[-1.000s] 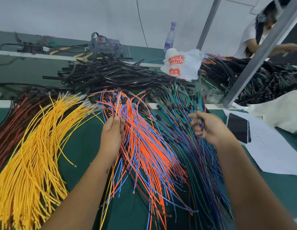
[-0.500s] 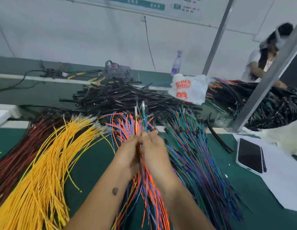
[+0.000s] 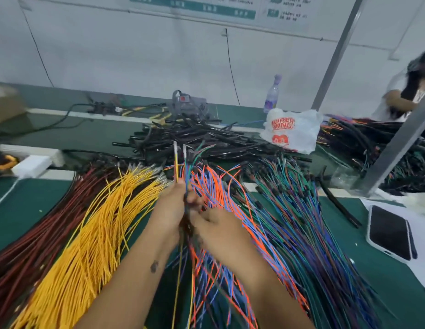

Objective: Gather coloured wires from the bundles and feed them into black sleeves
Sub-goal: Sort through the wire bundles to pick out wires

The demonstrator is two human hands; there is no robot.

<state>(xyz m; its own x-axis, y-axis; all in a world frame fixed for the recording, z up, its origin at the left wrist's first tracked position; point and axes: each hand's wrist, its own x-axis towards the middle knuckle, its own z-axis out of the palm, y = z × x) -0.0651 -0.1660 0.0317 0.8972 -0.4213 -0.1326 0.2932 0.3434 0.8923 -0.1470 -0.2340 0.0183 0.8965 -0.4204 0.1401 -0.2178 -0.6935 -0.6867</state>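
Observation:
My left hand grips a small bunch of gathered wires, yellow, blue and green, whose tips stand upright above my fingers. Just below and to the right, my right hand curls round the same bunch. Both hands hover over the orange and blue bundle. A yellow bundle and a dark red bundle fan out at left. A green, blue and purple bundle lies at right. The pile of black sleeves sits behind the bundles.
A phone lies on white paper at right. A white printed bag and a plastic bottle stand behind. A metal post rises at right, with another person working beyond it. A single black sleeve lies near the phone.
My hands came together from apart over the orange and blue bundle. The gathered wires now stand higher above my fingers, and my right hand has slid lower along them. The camera tilted up.

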